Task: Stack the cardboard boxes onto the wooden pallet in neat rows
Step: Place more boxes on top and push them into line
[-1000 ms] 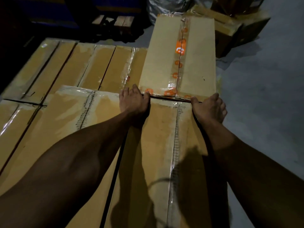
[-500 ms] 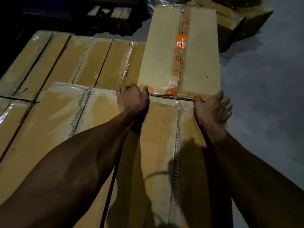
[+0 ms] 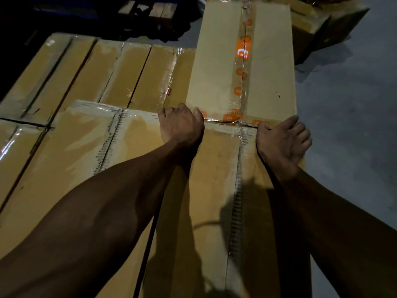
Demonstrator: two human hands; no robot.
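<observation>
A long cardboard box sealed with orange-printed tape [image 3: 217, 67] lies lengthwise ahead of me on the stack. My left hand [image 3: 180, 125] grips its near left corner, fingers curled over the edge. My right hand [image 3: 283, 140] holds its near right corner, thumb on the top edge and fingers down the side. Its near end butts against a clear-taped box [image 3: 210, 190] lying under my forearms. Another clear-taped box [image 3: 81, 143] sits to the left of that one. A lower row of boxes [image 3: 111, 72] fills the far left. The pallet beneath is hidden.
Grey concrete floor [image 3: 348, 125] runs along the right of the stack. More cardboard boxes [image 3: 322, 29] stand on the floor at the top right. A bare wooden pallet [image 3: 154, 11] shows in the dark at the top middle.
Both hands have stayed on the near corners of the orange-taped box. The box's near end now sits a little closer to me and further right against the lower row.
</observation>
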